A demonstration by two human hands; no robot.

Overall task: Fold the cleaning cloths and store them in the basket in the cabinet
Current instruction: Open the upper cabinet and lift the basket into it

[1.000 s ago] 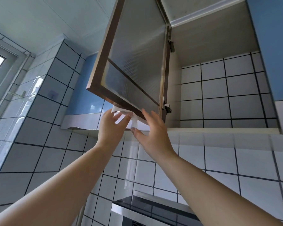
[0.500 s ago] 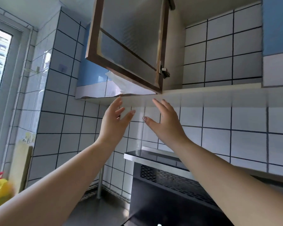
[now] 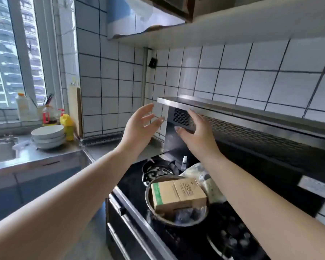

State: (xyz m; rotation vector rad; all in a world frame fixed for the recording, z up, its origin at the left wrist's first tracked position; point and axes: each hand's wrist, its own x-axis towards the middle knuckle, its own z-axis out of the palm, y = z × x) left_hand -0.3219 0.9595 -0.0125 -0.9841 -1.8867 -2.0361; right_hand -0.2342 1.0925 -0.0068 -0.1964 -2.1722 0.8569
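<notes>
No cleaning cloth shows anywhere in the view, and no basket either; the cabinet point(image 3: 169, 6) is only a sliver of brown-framed door at the top edge, its inside hidden. Where the cloths lie cannot be told from here. As a judgement, such cloths would be light, soft and limp, nothing to break, and best taken by pinching two corners or an edge so the fold holds together.

Both hands are up in the air over the stove, holding nothing. The left hand point(image 3: 139, 126) has its fingers point(image 3: 148, 107) spread wide and relaxed, palm turned inward. The right hand point(image 3: 195, 130) faces it, fingers straight and loosely together, passing in front of the black range hood point(image 3: 242, 121) but, as far as one can tell, not touching it.

Below them on the black hob sits a metal pot point(image 3: 176, 218) with a cardboard box point(image 3: 178, 194) resting in it, a small bottle point(image 3: 184, 162) just beyond. Far left, on the steel bench point(image 3: 45, 154), a stack of white bowls point(image 3: 48, 136) stands beside a yellow bottle point(image 3: 68, 126), by the window.
</notes>
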